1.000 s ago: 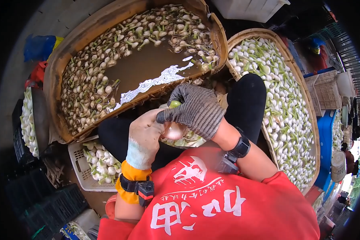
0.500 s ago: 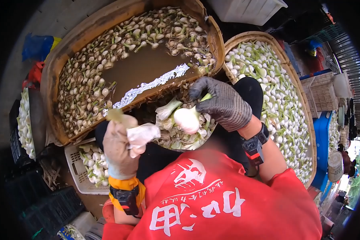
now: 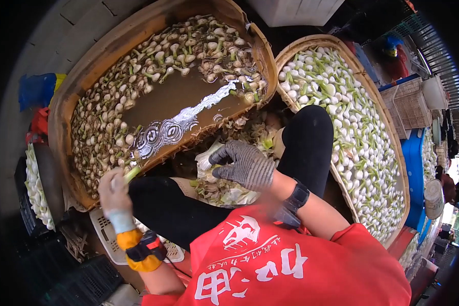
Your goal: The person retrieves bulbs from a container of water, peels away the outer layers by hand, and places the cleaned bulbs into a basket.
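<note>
My left hand point(image 3: 115, 193), in a white glove with a yellow cuff, is closed beside the near-left rim of the big tub. From its fingers sticks the green stem of a garlic bulb point(image 3: 132, 174); the bulb is mostly hidden and blurred. My right hand point(image 3: 247, 166), in a grey striped glove, is over the heap of peelings point(image 3: 224, 193) between my knees. Its thumb and forefinger are apart, with no bulb between them. A pale piece of garlic husk point(image 3: 205, 157) lies at its fingertips; whether they touch it I cannot tell.
Ahead, a brown tub point(image 3: 61, 135) holds muddy water and unpeeled garlic. To the right, a long basket point(image 3: 400, 178) holds white peeled bulbs with green stems. A white plastic basket point(image 3: 105, 234) stands below my left hand. A white bin point(image 3: 298, 11) stands at the back.
The white bulb has left my right hand, whose fingers have opened. My left hand has moved left and down, away from the peelings. Ripples have appeared in the tub water.
</note>
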{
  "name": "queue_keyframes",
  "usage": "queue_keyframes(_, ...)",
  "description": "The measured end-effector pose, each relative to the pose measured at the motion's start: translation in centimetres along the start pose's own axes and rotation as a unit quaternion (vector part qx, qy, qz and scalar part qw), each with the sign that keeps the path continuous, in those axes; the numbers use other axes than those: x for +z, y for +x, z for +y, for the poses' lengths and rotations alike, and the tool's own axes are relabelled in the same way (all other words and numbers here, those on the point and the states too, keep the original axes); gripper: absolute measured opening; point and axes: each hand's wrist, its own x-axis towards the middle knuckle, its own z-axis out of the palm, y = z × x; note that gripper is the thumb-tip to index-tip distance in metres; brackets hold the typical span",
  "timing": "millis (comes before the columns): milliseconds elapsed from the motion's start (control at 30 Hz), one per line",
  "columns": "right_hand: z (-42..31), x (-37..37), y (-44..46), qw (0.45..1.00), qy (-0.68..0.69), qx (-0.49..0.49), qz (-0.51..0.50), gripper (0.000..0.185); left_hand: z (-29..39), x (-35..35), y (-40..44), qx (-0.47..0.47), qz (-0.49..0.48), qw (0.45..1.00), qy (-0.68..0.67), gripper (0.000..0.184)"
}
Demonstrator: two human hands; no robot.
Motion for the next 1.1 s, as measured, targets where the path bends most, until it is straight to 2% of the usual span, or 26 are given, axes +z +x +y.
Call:
queue_keyframes(33, 0.8, -0.3, -0.1, 1.000, 0.004, 0.002, 0.001, 0.024, -0.9, -3.6, -0.1, -0.020, 0.057, 0.996, 0.066, 0.020)
queue_keyframes(67, 1.9, -0.4, -0.2, 0.999, -0.005, 0.014, -0.048, 0.027, -7.4, -8.4, 0.6, -0.080, 0.055, 0.994, 0.044, 0.026)
queue_keyframes(133, 3.5, 0.0, -0.1, 0.995, -0.008, 0.028, -0.093, 0.031, -7.3, -13.7, 0.5, -0.271, 0.030, 0.954, 0.127, 0.033)
queue_keyframes(167, 4.1, 0.3, -0.2, 0.997, 0.001, 0.008, -0.073, 0.035, -7.5, -13.2, 0.8, -0.270, 0.026, 0.953, 0.132, 0.033)
queue_keyframes(233, 5.0, 0.9, 0.3, 0.998, -0.010, -0.019, -0.053, 0.037, -7.5, -11.5, 0.6, -0.143, 0.003, 0.983, -0.111, 0.045)
queue_keyframes(300, 5.9, 1.7, 0.9, 0.999, 0.009, -0.019, -0.025, 0.036, 4.0, -1.8, 1.8, -0.045, -0.118, 0.986, -0.105, 0.043)
queue_keyframes(333, 6.3, 1.8, 1.3, 1.000, 0.022, -0.021, 0.005, 0.036, 6.6, 2.5, 2.5, 0.000, -0.192, 0.968, -0.164, 0.040)
queue_keyframes(367, 6.1, 1.3, 1.7, 0.999, 0.025, 0.014, -0.023, 0.035, 7.1, 6.4, 3.8, 0.064, -0.284, 0.940, -0.179, 0.039)
queue_keyframes(400, 6.1, 0.7, 2.0, 0.999, 0.027, 0.019, -0.022, 0.035, 7.7, 10.6, 5.1, -0.066, -0.342, 0.884, -0.310, 0.039)
queue_keyframes(433, 6.1, 0.2, 2.1, 0.999, 0.018, 0.022, -0.017, 0.034, 7.6, 14.7, 6.8, -0.133, -0.423, 0.839, -0.316, 0.053)
queue_keyframes(500, 6.9, -0.4, 2.0, 0.999, -0.017, 0.035, -0.006, 0.028, 7.7, 23.6, 9.2, -0.073, -0.513, 0.837, -0.176, 0.056)
queue_keyframes(567, 5.3, -1.9, 1.7, 0.998, 0.003, 0.054, -0.013, 0.027, 8.1, 31.8, 11.1, -0.164, -0.577, 0.779, -0.181, 0.069)
queue_keyframes(600, 4.4, -2.7, 1.5, 0.997, 0.021, 0.068, -0.023, 0.026, 8.8, 35.2, 11.6, -0.211, -0.580, 0.774, -0.141, 0.073)
queue_keyframes(633, 4.0, -3.2, 1.2, 0.997, 0.009, 0.071, -0.027, 0.027, 10.3, 36.8, 11.7, -0.141, -0.582, 0.799, -0.057, 0.075)
queue_keyframes(667, 3.7, -3.6, 1.1, 0.997, 0.006, 0.076, -0.023, 0.027, 11.6, 37.9, 12.1, -0.023, -0.597, 0.800, 0.049, 0.070)
queue_keyframes(733, 3.3, -4.5, 0.9, 0.996, -0.002, 0.088, 0.014, 0.029, 3.1, 46.6, 12.1, -0.183, -0.547, 0.796, -0.183, 0.059)
queue_keyframes(767, 3.7, -4.7, 0.7, 0.996, -0.022, 0.070, 0.041, 0.030, 6.8, 42.9, 11.3, -0.067, -0.502, 0.858, -0.083, 0.047)
queue_keyframes(800, 3.7, -5.0, 0.7, 0.996, -0.020, 0.073, 0.042, 0.030, 6.6, 43.4, 11.5, -0.301, -0.506, 0.769, -0.248, 0.038)
queue_keyframes(833, 3.8, -5.2, 0.8, 0.995, 0.005, 0.082, 0.063, 0.028, 5.1, 42.4, 11.7, -0.026, -0.500, 0.845, -0.189, 0.046)
queue_keyframes(867, 3.9, -5.4, 1.0, 0.992, 0.031, 0.089, 0.082, 0.026, 3.4, 41.1, 11.7, 0.253, -0.451, 0.848, -0.112, 0.054)
queue_keyframes(900, 4.3, -5.3, 1.2, 0.992, 0.016, 0.082, 0.098, 0.024, 4.9, 38.5, 10.9, -0.029, -0.505, 0.799, -0.325, 0.050)
queue_keyframes(933, 4.3, -5.3, 1.6, 0.992, 0.023, 0.078, 0.095, 0.024, 7.5, 34.8, 10.2, -0.307, -0.488, 0.648, -0.498, 0.048)
queue_keyframes(1000, 3.8, -5.1, 2.6, 0.980, -0.022, 0.083, 0.178, 0.028, 8.7, 28.5, 9.1, -0.316, -0.478, 0.583, -0.576, 0.045)
queue_keyframes(1033, 3.6, -4.7, 3.2, 0.972, -0.052, 0.053, 0.222, 0.029, 9.6, 25.6, 7.9, -0.328, -0.454, 0.596, -0.575, 0.045)
queue_keyframes(1067, 2.9, -4.4, 3.7, 0.974, -0.047, 0.049, 0.216, 0.029, 9.7, 23.3, 6.9, -0.316, -0.442, 0.601, -0.585, 0.045)
queue_keyframes(1100, 1.9, -4.3, 4.3, 0.970, -0.067, 0.016, 0.232, 0.029, 9.6, 21.5, 5.7, -0.321, -0.421, 0.588, -0.611, 0.046)
